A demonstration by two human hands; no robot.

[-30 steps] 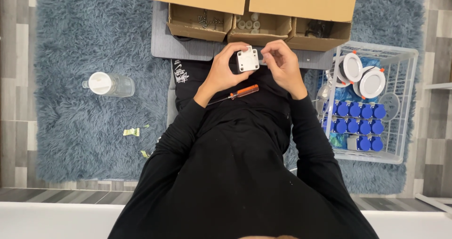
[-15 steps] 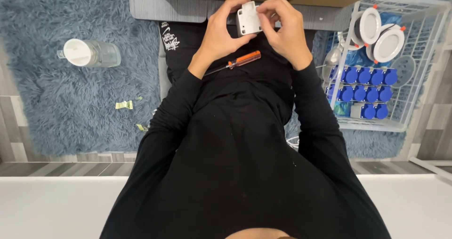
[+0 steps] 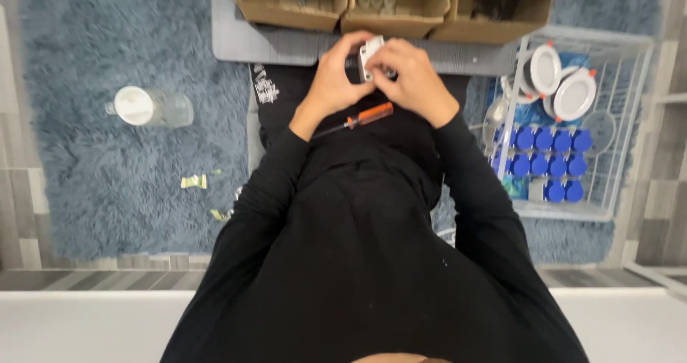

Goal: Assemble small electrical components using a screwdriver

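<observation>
Both hands close their grip on one small white square part (image 3: pixel 372 50), held above the lap in front of the cardboard boxes: the left hand (image 3: pixel 335 77) wraps it from the left with the thumb over its near edge, and the right hand (image 3: pixel 413 77) pinches its right side with fingers curled across the top, so most of the part is hidden. It looks like rigid moulded plastic, light enough for fingertips alone, probably smooth and a little slippery, so the edges and corners seem the surest places to take hold. Nearest the camera are black long sleeves and a black lap, soft matte cloth. On the lap just below the hands lies a screwdriver (image 3: pixel 358 120) with an orange handle and a thin dark shaft, untouched. To the left, on the shaggy blue-grey rug (image 3: pixel 93 191), lie small scraps of wrapper and a clear plastic bottle (image 3: pixel 147 108) on its side with a white cap. To the right stands a white wire basket (image 3: pixel 630 155) holding rows of blue caps (image 3: pixel 547 155) and two round white light fittings (image 3: pixel 562 84). Farthest off, three open brown cardboard boxes (image 3: pixel 393 5) sit on a flat grey mat (image 3: pixel 265 45), their contents too blurred to tell.
</observation>
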